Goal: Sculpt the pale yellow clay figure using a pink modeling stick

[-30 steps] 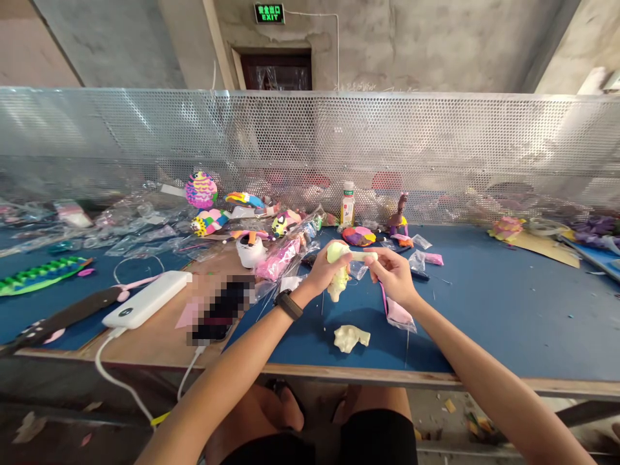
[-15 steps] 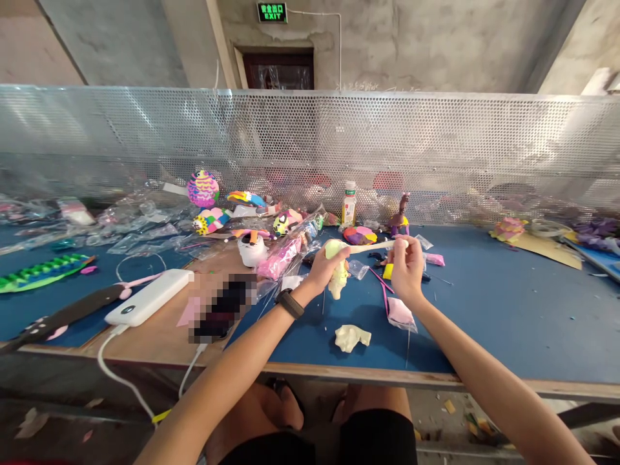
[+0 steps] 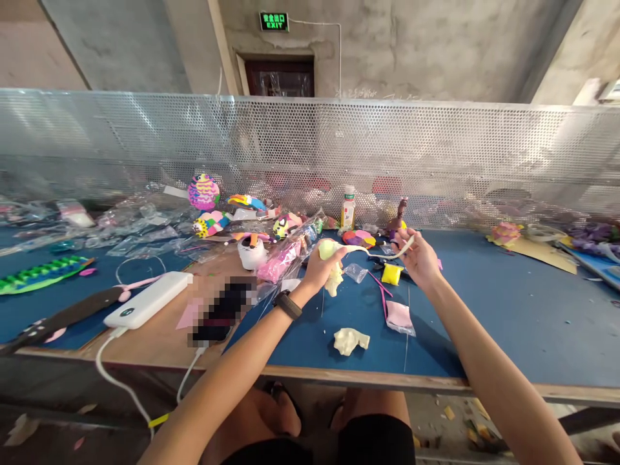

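My left hand [image 3: 317, 270] is wrapped round a lump of pale yellow modelling clay [image 3: 334, 279], held above the blue table. From the top of the lump a thin strand of clay [image 3: 375, 253] stretches across and sags in the middle. Its far end is pinched in my right hand [image 3: 420, 259]. Below the hands, a separate cream lump of clay [image 3: 351, 341] lies on the table. Near my right hand are a yellow clay packet [image 3: 391, 274] and a pale pink clay packet [image 3: 400, 316], with magenta strips [image 3: 382, 294] beside them.
To the left lie a white power bank [image 3: 149, 300] and a phone [image 3: 225, 310] with cables. Behind stand a bottle [image 3: 348, 208], a white tub [image 3: 252, 252] and several colourful clay figures [image 3: 203, 192]. A perforated metal screen [image 3: 426, 139] runs along the back.
My right hand has moved outward to the right, and its fingers have turned. The clay strand, straight and taut before, is longer and thinner now and sags. My left hand stays nearly in place.
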A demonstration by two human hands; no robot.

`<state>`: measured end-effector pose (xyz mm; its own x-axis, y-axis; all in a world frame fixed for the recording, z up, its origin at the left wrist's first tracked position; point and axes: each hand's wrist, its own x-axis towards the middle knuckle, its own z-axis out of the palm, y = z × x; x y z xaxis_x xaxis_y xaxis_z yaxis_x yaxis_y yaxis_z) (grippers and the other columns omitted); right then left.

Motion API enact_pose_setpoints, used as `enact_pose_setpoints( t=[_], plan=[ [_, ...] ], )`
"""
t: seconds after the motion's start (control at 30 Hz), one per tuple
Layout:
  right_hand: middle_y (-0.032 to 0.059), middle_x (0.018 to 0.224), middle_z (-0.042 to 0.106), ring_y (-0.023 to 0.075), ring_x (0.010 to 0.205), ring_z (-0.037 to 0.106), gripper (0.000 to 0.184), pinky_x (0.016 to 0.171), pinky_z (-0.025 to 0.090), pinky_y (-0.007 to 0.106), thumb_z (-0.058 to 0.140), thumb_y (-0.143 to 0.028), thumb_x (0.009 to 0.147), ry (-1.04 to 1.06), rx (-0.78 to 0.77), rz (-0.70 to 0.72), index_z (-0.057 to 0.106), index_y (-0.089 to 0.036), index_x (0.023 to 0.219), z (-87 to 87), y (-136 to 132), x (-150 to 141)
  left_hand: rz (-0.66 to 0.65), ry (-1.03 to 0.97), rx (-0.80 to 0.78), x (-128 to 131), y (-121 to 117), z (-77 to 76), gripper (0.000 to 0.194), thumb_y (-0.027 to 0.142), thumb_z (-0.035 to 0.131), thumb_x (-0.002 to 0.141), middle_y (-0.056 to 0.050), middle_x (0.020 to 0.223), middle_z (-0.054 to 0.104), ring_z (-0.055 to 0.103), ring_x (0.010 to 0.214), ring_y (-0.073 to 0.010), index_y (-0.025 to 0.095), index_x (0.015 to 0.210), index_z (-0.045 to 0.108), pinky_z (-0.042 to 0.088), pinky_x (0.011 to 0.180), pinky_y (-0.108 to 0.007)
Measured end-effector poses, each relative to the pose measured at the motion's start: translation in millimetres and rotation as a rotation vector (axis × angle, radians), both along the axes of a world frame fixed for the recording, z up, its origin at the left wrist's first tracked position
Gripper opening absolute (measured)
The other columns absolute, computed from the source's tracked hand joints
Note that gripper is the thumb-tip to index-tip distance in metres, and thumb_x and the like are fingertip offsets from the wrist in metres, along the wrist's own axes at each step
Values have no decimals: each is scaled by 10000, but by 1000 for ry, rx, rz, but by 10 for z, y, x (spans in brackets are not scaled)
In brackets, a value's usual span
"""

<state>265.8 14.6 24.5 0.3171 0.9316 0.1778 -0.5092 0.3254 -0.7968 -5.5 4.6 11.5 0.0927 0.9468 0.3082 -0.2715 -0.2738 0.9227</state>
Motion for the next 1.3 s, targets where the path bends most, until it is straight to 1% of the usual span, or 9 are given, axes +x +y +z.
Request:
enact_pose_setpoints(
  t=[0.13, 0.27, 0.5, 0.63, 0.8, 0.93, 1.07, 1.17, 1.3],
  plan=[
    [19, 956, 787, 198, 837, 771, 349, 819, 672, 390, 813, -512, 877, -193, 42, 303, 704, -256, 1087, -40, -192, -355, 85, 95, 126, -30, -11, 11, 560, 524, 916, 721, 64, 716, 637, 627, 531, -97, 220, 1037, 569, 539, 519, -211],
    [-31, 786, 655, 147, 716, 663, 462, 725, 614, 310, 758, -658, 880, -457, 46, 430, 694, -241, 1068, -157, -298, -548, 142, 207, 198, -56, -35, 22, 543, 496, 915, 733, 55, 757, 627, 603, 552, -92, 224, 1057, 576, 507, 524, -204],
    [-79, 695, 476, 106, 628, 460, 524, 661, 530, 260, 800, -687, 828, -761, 100, 385, 678, -213, 1017, -188, -389, -660, 180, 289, 272, -58, -85, 71, 509, 478, 906, 735, 38, 820, 620, 595, 647, -109, 213, 1028, 585, 491, 592, -215],
    [-79, 659, 438, 113, 607, 422, 473, 654, 523, 264, 767, -681, 858, -740, 143, 301, 675, -224, 937, -188, -372, -696, 174, 297, 275, -62, -90, 71, 502, 476, 898, 742, 35, 840, 611, 587, 674, -115, 216, 1034, 584, 495, 616, -222],
    [-33, 799, 569, 157, 721, 562, 341, 753, 609, 331, 804, -521, 824, -190, 121, 149, 585, -261, 848, -36, -291, -505, 199, 289, 247, -66, -30, 1, 526, 497, 910, 724, 42, 809, 607, 596, 656, -114, 219, 1035, 590, 498, 592, -215],
    [18, 832, 657, 214, 837, 662, 389, 830, 642, 439, 718, -527, 841, -61, 155, 181, 453, -263, 735, 93, -257, -296, 115, 167, 150, -58, 24, -33, 544, 538, 890, 745, 53, 755, 633, 610, 578, -109, 230, 1058, 569, 511, 542, -218],
    [-8, 700, 643, 187, 656, 671, 505, 693, 653, 403, 751, -624, 850, -144, 47, 309, 420, -262, 733, 27, -322, -438, 20, 48, 92, -74, 50, -20, 592, 605, 893, 720, 60, 709, 638, 639, 554, -118, 221, 1040, 576, 532, 522, -229],
    [-43, 713, 699, 162, 497, 641, 478, 477, 561, 303, 760, -682, 857, -398, -32, 450, 541, -277, 984, -98, -447, -679, -46, -22, 45, -99, 69, -12, 615, 684, 848, 740, 53, 683, 649, 623, 510, -113, 205, 1035, 602, 524, 498, -233],
    [-45, 747, 694, 169, 569, 689, 443, 548, 578, 302, 545, -696, 1019, -680, 130, 503, 576, -278, 1161, -198, -665, -879, -70, -108, -38, -130, 104, -2, 657, 784, 770, 768, 31, 628, 644, 598, 460, -107, 169, 960, 642, 482, 455, -234]
  ],
)
